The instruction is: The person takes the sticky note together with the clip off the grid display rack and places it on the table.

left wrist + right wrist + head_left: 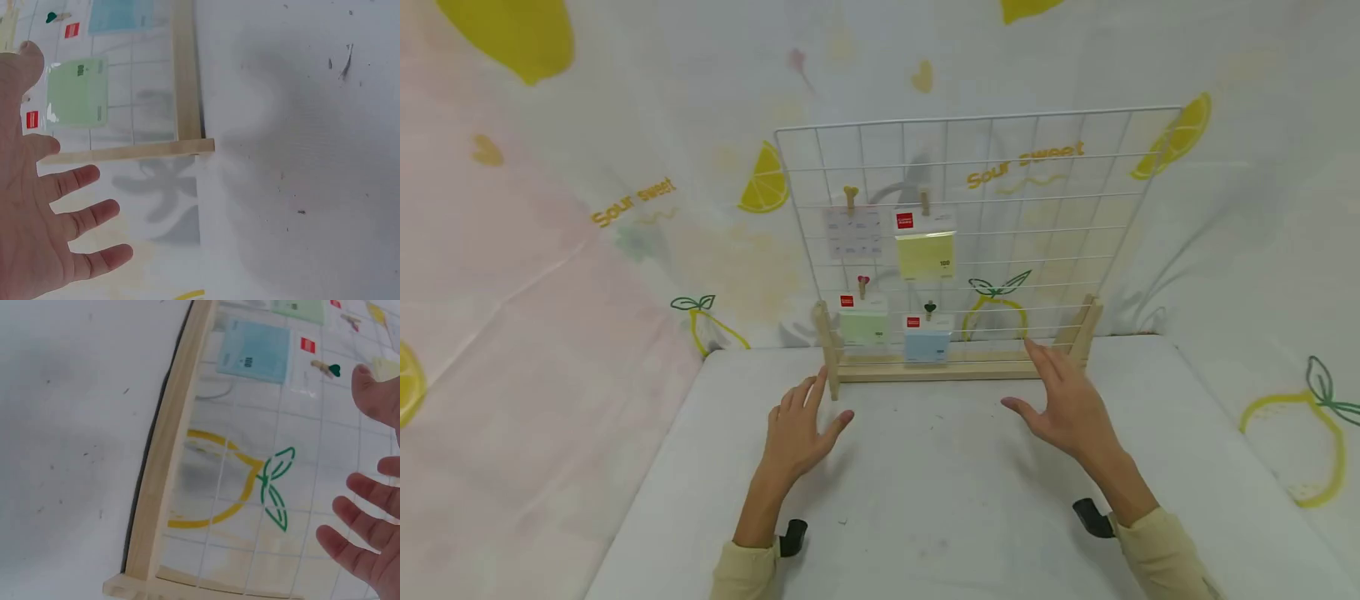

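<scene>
Both hands hover with fingers spread and straight, holding nothing, just in front of a white wire grid panel (1000, 208) that stands upright in a pale wooden base (940, 372) at the back of the white tabletop (940, 500). The left hand (797, 429) is near the base's left upright foot; the head view does not settle whether its fingertips touch the wood, and the left wrist view shows the fingers (81, 219) apart from the wooden rail (184, 69). The right hand (1067, 404) is near the right upright foot, palm turned inward, fingers reaching toward the grid's lower right corner. In the right wrist view its fingers (369, 494) lie over the wires without clearly touching them.

Four packs of sticky notes hang on the grid from small wooden pegs — a whitish printed pack (853, 232) upper left, a yellow pack (926, 254) beside it, a light green pack (863, 323) lower left and a light blue pack (927, 340) just right of that, low by the base rail.

Behind the grid hangs a pale cloth backdrop (625, 208) printed with lemons and the words "Sour sweet".
</scene>
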Available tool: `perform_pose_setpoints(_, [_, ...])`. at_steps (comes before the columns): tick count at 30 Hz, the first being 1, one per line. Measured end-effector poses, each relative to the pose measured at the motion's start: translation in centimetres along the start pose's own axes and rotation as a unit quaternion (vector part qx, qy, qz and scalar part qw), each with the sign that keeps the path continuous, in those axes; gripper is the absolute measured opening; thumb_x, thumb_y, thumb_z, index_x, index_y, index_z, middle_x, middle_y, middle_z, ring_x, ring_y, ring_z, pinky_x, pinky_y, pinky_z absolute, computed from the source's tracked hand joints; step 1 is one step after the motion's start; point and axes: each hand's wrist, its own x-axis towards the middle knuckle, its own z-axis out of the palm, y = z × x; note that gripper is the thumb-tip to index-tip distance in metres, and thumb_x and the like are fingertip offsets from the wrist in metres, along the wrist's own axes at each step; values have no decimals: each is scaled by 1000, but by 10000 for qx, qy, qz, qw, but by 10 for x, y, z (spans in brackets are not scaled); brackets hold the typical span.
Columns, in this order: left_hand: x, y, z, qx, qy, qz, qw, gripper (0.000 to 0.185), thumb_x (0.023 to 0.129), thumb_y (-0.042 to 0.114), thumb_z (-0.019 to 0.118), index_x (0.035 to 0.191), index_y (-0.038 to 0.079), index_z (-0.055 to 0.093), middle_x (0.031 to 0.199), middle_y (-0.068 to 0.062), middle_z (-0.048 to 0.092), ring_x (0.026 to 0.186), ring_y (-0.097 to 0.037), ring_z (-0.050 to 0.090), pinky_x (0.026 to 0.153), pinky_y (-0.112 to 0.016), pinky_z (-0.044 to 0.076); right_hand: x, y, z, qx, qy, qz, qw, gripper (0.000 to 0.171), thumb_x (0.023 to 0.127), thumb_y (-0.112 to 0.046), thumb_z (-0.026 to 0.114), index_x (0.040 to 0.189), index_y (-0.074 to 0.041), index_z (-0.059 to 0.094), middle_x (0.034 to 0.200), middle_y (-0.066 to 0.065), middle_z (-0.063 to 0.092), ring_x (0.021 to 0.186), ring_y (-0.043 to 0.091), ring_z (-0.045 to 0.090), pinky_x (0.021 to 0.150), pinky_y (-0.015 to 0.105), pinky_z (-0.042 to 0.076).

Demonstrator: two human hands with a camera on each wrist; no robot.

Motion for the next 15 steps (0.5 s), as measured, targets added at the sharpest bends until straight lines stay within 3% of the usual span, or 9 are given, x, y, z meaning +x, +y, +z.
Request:
perform_pose_setpoints(5, [13, 6, -6, -175, 451, 61, 9988, 86, 90, 62, 58, 156, 17, 28, 140, -18, 48, 121, -41, 48, 85, -59, 45, 17, -11, -4, 174, 909, -343, 9951, 85, 89, -72, 47, 141, -4, 52, 111, 18, 63, 99, 36, 62, 71, 49, 53])
perform_pose_setpoints(11, [31, 12, -18, -985, 1508, 140, 9835, 78, 87, 45, 73, 149, 9, 42, 122, -18, 60, 104, -35, 59, 78, -51, 50, 40, -24, -7, 282, 1238, -504, 9906, 76, 92, -67, 49, 132, -4, 59, 91, 11, 63, 77, 28, 60, 55, 39, 46])
perform_pose_setpoints(15, [42, 18, -24, -1350, 1912, 156, 9721, 72, 87, 41, 74, 145, 7, 48, 111, -14, 63, 93, -29, 60, 72, -45, 50, 50, -29, -8, 293, 1350, -574, 9887, 71, 93, -63, 50, 127, -2, 62, 84, 9, 59, 69, 24, 56, 48, 32, 39])
